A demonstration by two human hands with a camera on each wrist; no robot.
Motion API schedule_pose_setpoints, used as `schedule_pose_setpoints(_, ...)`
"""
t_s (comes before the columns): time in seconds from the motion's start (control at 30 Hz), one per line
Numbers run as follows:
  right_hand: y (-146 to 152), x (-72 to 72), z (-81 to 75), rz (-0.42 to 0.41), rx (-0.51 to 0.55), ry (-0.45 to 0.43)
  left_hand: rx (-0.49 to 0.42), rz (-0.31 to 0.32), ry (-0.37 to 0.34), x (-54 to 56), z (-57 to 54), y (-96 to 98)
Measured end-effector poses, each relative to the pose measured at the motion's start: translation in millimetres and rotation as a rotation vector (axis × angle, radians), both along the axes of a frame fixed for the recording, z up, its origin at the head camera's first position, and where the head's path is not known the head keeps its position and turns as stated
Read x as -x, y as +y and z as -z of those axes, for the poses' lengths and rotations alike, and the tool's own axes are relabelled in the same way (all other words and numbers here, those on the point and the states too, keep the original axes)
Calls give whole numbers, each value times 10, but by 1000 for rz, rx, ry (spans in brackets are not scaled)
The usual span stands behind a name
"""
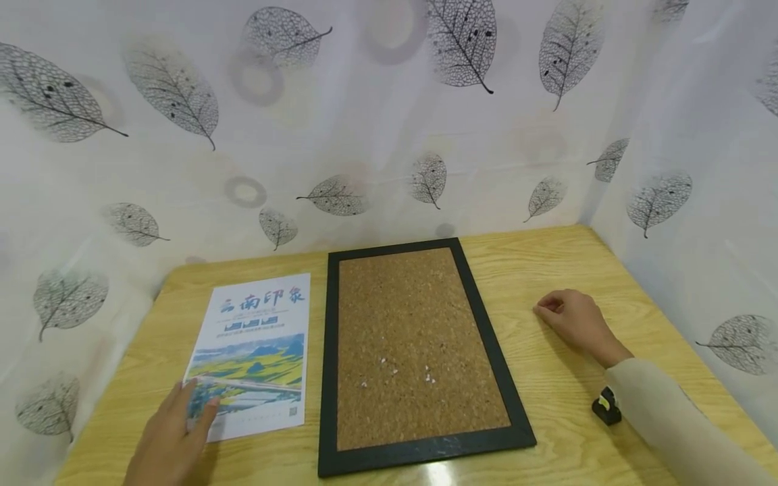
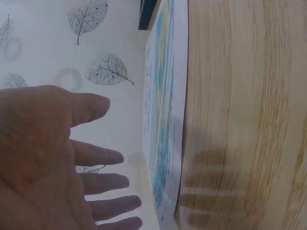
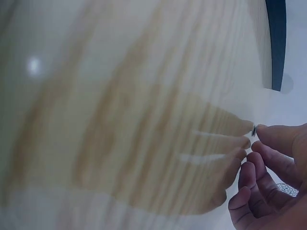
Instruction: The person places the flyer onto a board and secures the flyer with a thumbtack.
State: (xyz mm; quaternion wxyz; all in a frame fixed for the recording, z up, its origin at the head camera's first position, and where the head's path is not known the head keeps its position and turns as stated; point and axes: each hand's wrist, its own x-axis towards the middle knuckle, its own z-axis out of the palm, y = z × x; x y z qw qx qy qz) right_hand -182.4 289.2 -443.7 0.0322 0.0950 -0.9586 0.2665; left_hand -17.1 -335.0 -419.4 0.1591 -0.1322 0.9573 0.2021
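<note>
Your left hand [image 1: 173,432] is at the lower left corner of the Yunnan poster [image 1: 255,358], a white sheet with a blue brush-lettered Chinese title above a landscape of green-yellow fields and blue hills. In the left wrist view its fingers are straight and spread, palm facing the sheet, holding nothing; you have them just beside the paper there, with their shadow on the wood-grain table [image 1: 571,260].

The poster lies flat on the table, to the left of the black-framed cork board [image 1: 419,304] and apart from it. Small white flecks [image 1: 428,376] dot the lower part of the cork.

Your right hand [image 1: 574,320] is low over the table, right of the board, its fingers bent and thumb and forefinger close together. A tiny dark spot shows at your thumb tip in the right wrist view; you cannot tell whether you pinch anything. A beige sleeve [image 1: 681,425] covers your right forearm. Behind the table hangs a white leaf-print curtain [image 1: 377,128].
</note>
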Motion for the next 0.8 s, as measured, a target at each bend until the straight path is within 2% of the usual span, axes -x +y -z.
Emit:
schedule_pose_setpoints(0.53,10,51,-2,-13,11,-1,66,-218,-64,29,62,-89)
schedule_pose_setpoints(0.8,11,76,-9,-19,11,-7,75,-264,-70,48,112,-97)
